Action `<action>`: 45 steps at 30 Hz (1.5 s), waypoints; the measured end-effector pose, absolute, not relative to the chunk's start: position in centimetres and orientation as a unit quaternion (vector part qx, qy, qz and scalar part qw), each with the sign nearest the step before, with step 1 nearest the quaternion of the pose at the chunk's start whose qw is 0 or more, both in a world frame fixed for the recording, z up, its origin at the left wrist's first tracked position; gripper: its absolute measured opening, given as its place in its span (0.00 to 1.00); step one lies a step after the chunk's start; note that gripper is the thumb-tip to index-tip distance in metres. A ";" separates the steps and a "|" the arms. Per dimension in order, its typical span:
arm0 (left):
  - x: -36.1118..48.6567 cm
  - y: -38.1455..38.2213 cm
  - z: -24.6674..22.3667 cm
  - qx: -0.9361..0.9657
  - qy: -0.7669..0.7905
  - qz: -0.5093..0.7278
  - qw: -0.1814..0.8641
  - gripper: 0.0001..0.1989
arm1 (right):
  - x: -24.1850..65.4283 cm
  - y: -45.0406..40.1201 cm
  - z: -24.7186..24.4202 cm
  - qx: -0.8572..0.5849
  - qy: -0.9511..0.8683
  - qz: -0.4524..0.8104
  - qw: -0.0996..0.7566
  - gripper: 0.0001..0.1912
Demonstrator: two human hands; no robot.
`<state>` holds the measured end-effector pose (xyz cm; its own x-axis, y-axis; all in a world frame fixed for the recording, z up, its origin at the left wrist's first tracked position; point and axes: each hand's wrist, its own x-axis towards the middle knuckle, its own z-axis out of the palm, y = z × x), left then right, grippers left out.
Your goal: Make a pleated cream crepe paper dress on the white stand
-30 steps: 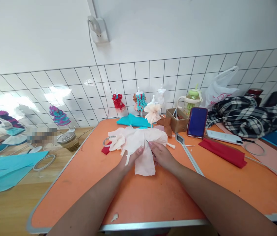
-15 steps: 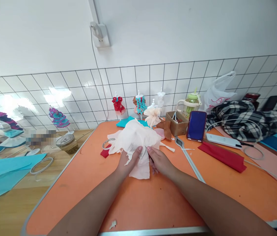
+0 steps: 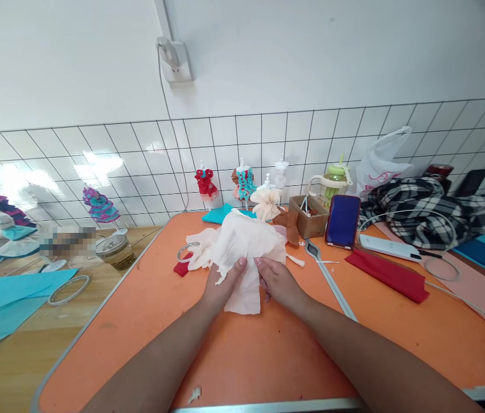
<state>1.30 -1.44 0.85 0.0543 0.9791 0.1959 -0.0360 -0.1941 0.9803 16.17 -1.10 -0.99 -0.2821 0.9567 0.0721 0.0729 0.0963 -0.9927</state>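
Observation:
A large cream-white crepe paper sheet (image 3: 246, 238), crumpled and draped, is held between both hands over the orange table (image 3: 242, 355). My left hand (image 3: 227, 281) pinches it with the thumb on top; its other fingers are hidden beneath. My right hand (image 3: 279, 281) pinches the same sheet close by, thumb and index together, the other fingers curled below. A strip of the sheet hangs down between the hands. More pale paper (image 3: 203, 246) lies to the left, beside a ring of tape (image 3: 187, 251) and a red scrap (image 3: 181, 267).
Small decorated dress forms (image 3: 245, 182) stand along the tiled wall. A cardboard box (image 3: 309, 217), a phone (image 3: 343, 221), a green-lidded jug (image 3: 336, 182), red paper (image 3: 388, 275) and plaid cloth (image 3: 423, 209) are at right. A glass jar (image 3: 117, 251) and turquoise paper (image 3: 14, 304) are at left.
The draped part of the sheet has shifted slightly and drawn in at its left side, showing more of the pale paper there. Both hands keep their hold nearly in place.

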 end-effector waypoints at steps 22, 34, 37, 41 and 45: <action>1.7 -2.2 1.9 0.578 0.381 0.467 0.549 0.14 | 16.1 -1.4 -0.8 -0.417 -0.593 0.548 0.417 0.24; 1.6 -1.8 0.8 0.528 0.430 0.550 0.484 0.18 | 16.0 -1.5 -1.0 -0.430 -0.613 0.510 0.424 0.24; 1.4 -1.6 0.8 0.532 0.444 0.561 0.453 0.18 | 16.0 -1.5 -1.1 -0.427 -0.610 0.514 0.425 0.24; 1.5 -1.9 1.0 0.554 0.402 0.529 0.501 0.14 | 16.0 -1.7 -1.2 -0.424 -0.598 0.532 0.423 0.24; 1.7 -2.1 1.3 0.571 0.374 0.504 0.529 0.15 | 16.1 -1.6 -1.1 -0.425 -0.591 0.536 0.427 0.24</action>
